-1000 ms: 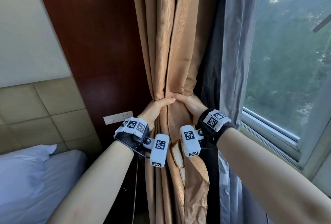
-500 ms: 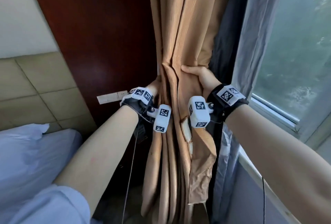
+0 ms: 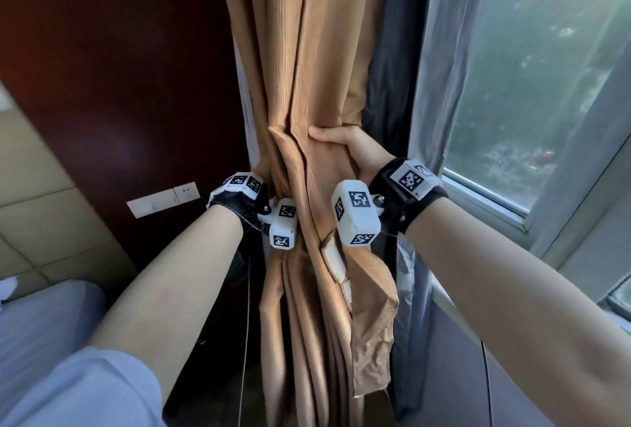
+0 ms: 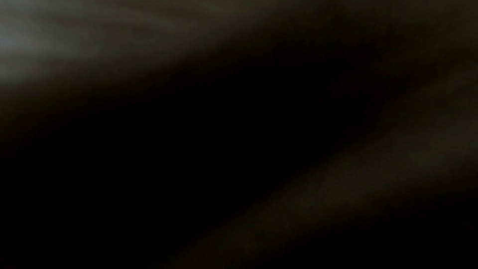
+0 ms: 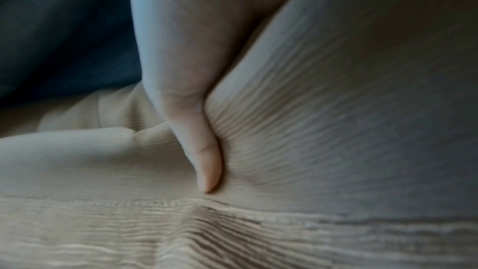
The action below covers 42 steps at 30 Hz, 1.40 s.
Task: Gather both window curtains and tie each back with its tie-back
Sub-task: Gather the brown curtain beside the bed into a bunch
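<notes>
The tan curtain (image 3: 307,68) is gathered into a tight bundle beside the window. My right hand (image 3: 345,143) grips the bundle from the right, with the thumb (image 5: 207,150) pressed flat across the ribbed curtain cloth (image 5: 336,109) and the fingers hidden behind. My left hand (image 3: 262,167) has gone behind the bundle's left side; only its edge shows and the fingers are hidden. The left wrist view is dark. A tan tie-back strip (image 3: 372,324) with white patches (image 3: 333,256) hangs loose below my right wrist.
A grey sheer curtain (image 3: 440,85) and a dark lining (image 3: 386,68) hang right of the bundle against the window (image 3: 546,68). A dark wood panel (image 3: 119,68) with a wall socket (image 3: 164,199) stands left. A bed (image 3: 41,324) lies at lower left.
My left hand has slid off the front of the bundle and gone behind its left side. The right hand keeps its grip. The head view has drawn closer.
</notes>
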Available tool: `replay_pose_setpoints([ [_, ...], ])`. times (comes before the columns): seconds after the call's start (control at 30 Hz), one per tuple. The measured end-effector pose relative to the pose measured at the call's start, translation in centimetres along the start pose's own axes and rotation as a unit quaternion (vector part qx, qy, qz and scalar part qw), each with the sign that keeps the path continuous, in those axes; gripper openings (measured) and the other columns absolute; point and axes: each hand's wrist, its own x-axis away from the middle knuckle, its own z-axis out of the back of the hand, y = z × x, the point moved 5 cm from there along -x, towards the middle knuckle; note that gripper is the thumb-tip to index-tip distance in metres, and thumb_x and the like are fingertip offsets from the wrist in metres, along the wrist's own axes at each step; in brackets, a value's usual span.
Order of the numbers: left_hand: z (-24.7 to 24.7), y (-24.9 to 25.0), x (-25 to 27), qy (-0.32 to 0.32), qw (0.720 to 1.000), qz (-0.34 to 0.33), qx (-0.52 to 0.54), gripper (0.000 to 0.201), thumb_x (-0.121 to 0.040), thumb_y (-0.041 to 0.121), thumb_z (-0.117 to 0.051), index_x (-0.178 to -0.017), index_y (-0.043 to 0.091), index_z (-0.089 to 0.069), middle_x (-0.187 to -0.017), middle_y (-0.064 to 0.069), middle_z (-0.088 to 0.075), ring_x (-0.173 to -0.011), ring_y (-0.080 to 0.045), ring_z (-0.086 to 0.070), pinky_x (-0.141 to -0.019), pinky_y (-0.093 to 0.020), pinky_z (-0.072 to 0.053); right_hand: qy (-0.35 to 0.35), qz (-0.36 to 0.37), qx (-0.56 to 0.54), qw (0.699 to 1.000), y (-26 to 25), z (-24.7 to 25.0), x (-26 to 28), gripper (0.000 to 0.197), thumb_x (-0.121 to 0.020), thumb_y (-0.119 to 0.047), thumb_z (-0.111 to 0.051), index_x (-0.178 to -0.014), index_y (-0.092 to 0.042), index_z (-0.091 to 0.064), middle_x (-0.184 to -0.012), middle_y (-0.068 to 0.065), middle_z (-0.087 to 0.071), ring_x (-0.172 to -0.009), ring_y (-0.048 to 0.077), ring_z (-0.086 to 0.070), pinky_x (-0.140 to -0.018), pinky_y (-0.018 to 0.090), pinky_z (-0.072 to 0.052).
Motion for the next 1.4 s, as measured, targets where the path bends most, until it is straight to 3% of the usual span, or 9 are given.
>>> replay_pose_setpoints([
  [0.07, -2.2, 0.4, 0.6, 0.299, 0.913, -0.275, -0.038, 0.074, -0.095, 0.038, -0.050, -0.147, -0.002, -0.014, -0.155, -0.003, -0.013, -0.146, -0.014, -0.010, -0.120, -0.032, -0.009, -0.005, 0.000, -0.007, 1.000, 0.0, 0.2, -0.1, 0.055, -0.076, -0.029, -0.072, -0.121, 0.000, -0.061, -0.108, 0.018, -0.066, -0.101, 0.033, -0.061, -0.101, 0.048, -0.045],
  [0.13, -4.6, -0.8, 2.6, 0.492, 0.809, -0.319, -0.029, 0.103, -0.081, 0.022, -0.072, -0.150, 0.019, 0.006, -0.155, 0.013, 0.006, -0.144, 0.002, 0.002, -0.120, -0.031, -0.014, -0.008, 0.003, -0.014, 1.000, 0.1, 0.3, -0.4, 0.055, -0.078, -0.029, -0.070, -0.123, 0.001, -0.060, -0.108, 0.018, -0.065, -0.101, 0.032, -0.060, -0.101, 0.048, -0.045],
  [0.27, -3.8, 1.8, 3.1, 0.176, 0.974, -0.114, 0.081, 0.056, -0.049, -0.013, -0.072, -0.098, -0.031, -0.053, -0.129, -0.029, -0.047, -0.131, -0.036, -0.038, -0.112, -0.053, -0.021, -0.016, -0.011, -0.031, 0.999, 0.2, 0.3, -0.8, 0.057, -0.076, -0.030, -0.070, -0.123, 0.001, -0.059, -0.109, 0.017, -0.064, -0.103, 0.032, -0.059, -0.104, 0.048, -0.042],
  [0.4, -1.3, 4.0, 2.5, 0.283, 0.916, -0.280, 0.043, 0.065, -0.084, 0.017, -0.067, -0.133, -0.011, -0.036, -0.144, -0.007, -0.032, -0.141, -0.016, -0.025, -0.116, -0.031, -0.023, -0.014, -0.006, -0.039, 0.999, 0.3, 0.3, -1.0, 0.064, -0.074, -0.031, -0.073, -0.126, 0.002, -0.057, -0.111, 0.018, -0.063, -0.105, 0.034, -0.057, -0.107, 0.050, -0.040],
  [0.5, -2.0, 2.2, 2.7, -0.068, 0.991, 0.021, -0.109, 0.037, -0.101, 0.020, -0.037, -0.085, -0.005, -0.058, -0.090, -0.018, -0.062, -0.131, -0.037, -0.043, -0.080, -0.038, -0.047, 0.002, 0.007, -0.035, 0.999, 0.2, 0.5, -1.1, 0.067, -0.069, -0.032, -0.078, -0.125, 0.000, -0.059, -0.114, 0.020, -0.064, -0.105, 0.034, -0.060, -0.104, 0.052, -0.042],
  [0.57, 0.8, 2.1, 0.9, -0.146, 0.978, 0.007, -0.150, 0.039, -0.103, 0.024, -0.028, -0.114, 0.001, -0.056, -0.114, -0.021, -0.061, -0.125, -0.033, -0.050, -0.089, -0.040, -0.048, 0.019, 0.017, -0.029, 0.999, 0.2, 0.7, -1.0, 0.065, -0.068, -0.032, -0.079, -0.122, -0.001, -0.062, -0.112, 0.019, -0.066, -0.102, 0.033, -0.063, -0.101, 0.049, -0.047],
  [0.73, 2.2, 3.2, 1.5, -0.091, 0.950, -0.151, -0.260, 0.012, -0.089, 0.020, -0.050, -0.085, 0.026, -0.060, -0.093, -0.007, -0.068, -0.096, -0.028, -0.064, -0.090, -0.038, -0.051, 0.057, 0.051, -0.009, 0.997, 0.2, 0.5, -0.5, 0.050, -0.072, -0.030, -0.077, -0.114, -0.005, -0.067, -0.103, 0.014, -0.072, -0.093, 0.029, -0.068, -0.094, 0.044, -0.052],
  [1.2, 6.1, 5.2, 7.7, 0.051, 0.906, -0.276, -0.318, 0.016, -0.088, 0.000, -0.046, -0.093, 0.004, -0.061, -0.087, -0.002, -0.061, -0.079, -0.016, -0.053, -0.062, -0.015, -0.032, 0.120, 0.096, 0.028, 0.988, -0.1, -0.2, 2.5, 0.032, -0.069, -0.030, -0.082, -0.095, -0.015, -0.071, -0.095, 0.006, -0.074, -0.092, 0.024, -0.069, -0.085, 0.037, -0.054],
  [1.4, 6.6, 4.7, 8.1, 0.031, 0.976, -0.167, -0.139, 0.018, -0.090, 0.002, -0.052, -0.079, 0.012, -0.062, -0.075, 0.001, -0.061, -0.069, -0.010, -0.057, -0.060, -0.014, -0.047, 0.088, 0.090, 0.033, 0.992, -0.3, -0.4, 3.6, 0.045, -0.063, -0.033, -0.084, -0.101, -0.013, -0.071, -0.097, 0.008, -0.075, -0.095, 0.025, -0.070, -0.093, 0.042, -0.053],
])
